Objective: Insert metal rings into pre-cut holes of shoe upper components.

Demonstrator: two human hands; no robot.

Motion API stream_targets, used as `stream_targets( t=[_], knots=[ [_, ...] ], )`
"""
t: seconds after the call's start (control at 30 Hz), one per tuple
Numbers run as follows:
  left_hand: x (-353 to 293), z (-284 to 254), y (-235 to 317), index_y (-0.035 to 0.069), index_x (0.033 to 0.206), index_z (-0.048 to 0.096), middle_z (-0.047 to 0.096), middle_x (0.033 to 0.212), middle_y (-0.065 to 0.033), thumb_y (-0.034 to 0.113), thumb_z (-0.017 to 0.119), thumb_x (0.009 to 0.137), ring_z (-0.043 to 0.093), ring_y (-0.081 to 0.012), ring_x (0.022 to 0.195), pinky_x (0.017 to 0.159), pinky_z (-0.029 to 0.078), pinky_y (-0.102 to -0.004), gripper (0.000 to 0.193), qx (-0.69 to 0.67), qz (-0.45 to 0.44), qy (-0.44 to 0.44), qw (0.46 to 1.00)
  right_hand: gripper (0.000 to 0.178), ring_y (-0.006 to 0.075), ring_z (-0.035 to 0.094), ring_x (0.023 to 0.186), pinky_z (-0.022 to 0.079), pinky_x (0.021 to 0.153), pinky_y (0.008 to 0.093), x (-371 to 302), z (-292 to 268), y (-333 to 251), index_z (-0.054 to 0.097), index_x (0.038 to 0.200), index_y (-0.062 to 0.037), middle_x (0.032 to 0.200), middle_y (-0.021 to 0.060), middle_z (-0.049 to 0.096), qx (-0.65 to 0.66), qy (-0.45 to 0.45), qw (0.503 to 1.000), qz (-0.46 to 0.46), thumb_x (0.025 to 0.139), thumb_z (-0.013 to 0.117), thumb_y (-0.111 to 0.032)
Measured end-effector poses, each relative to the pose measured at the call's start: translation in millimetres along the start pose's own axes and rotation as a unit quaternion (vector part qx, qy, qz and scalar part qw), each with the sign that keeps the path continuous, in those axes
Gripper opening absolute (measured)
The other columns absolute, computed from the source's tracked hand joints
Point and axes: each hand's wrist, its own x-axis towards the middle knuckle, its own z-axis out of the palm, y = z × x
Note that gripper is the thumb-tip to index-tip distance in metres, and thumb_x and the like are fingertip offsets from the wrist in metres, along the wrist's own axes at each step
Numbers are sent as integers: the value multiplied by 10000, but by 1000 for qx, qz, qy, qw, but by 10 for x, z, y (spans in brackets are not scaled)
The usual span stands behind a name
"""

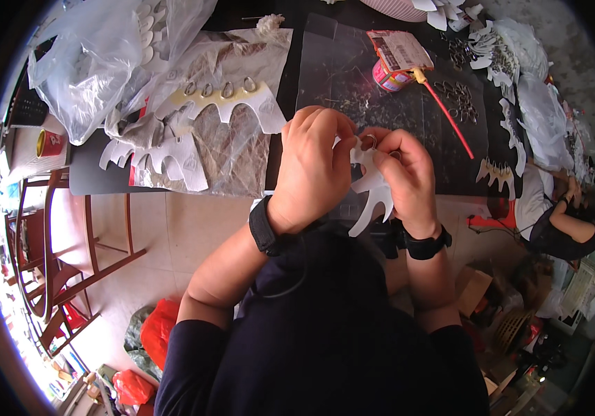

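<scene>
A white cut-out piece with curved prongs (374, 186) is held up at the near edge of the table, its prongs hanging down. My right hand (412, 182) pinches it from the right, and a small metal ring (396, 155) shows by the fingers. My left hand (315, 166) is closed at the piece's upper left edge, fingertips close to a second metal ring (369, 141); whether they grip the ring is hidden. To the left, a similar white piece (245, 114) lies with several metal rings along its yellowish, glue-like band.
A pink tub (389, 75) with a card on top stands ahead, a red-handled brush (448, 123) leaning from it. Dark metal rings (458, 102) lie in a heap at right. Plastic bags (89, 69) fill the far left. Another person (561, 208) sits at far right.
</scene>
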Motion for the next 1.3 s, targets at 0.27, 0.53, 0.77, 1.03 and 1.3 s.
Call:
stream_targets(
  t=[0.27,0.53,0.77,1.03,1.3],
  knots=[
    [-25,-69,103,0,816,505,611,841,-111,-51,574,768,595,-224,814,737,460,-310,97,-67,-107,-49,991,27,55,533,762,456,656,196,13,-15,-36,519,844,24,1001,77,584,-8,-6,1000,17,846,493,31],
    [-73,-130,-42,42,993,364,584,824,-71,-26,594,799,543,-98,753,667,453,-238,308,-357,-252,-78,896,46,24,473,705,404,603,177,37,-85,-47,516,790,12,978,43,560,-83,-60,995,-4,824,511,43],
    [-84,-276,-19,58,957,375,571,872,-66,-50,581,803,535,-96,802,691,438,-230,279,-447,-305,-97,835,62,26,477,709,410,605,186,28,-31,-35,524,755,4,1014,49,527,-132,-78,987,-52,786,549,52],
    [-141,-289,28,66,940,374,558,866,-65,-60,578,797,523,-97,790,703,433,-232,279,-490,-317,-108,805,57,66,519,747,431,647,210,7,-46,-40,542,724,-4,1055,67,487,-149,-77,983,-70,746,559,46],
    [-150,-277,14,73,934,359,549,874,-70,-74,564,790,515,-98,785,711,436,-236,290,-503,-325,-98,795,62,105,538,796,445,666,239,6,-36,8,558,702,-19,1072,54,449,-183,-52,979,-69,729,577,34]
  ],
)
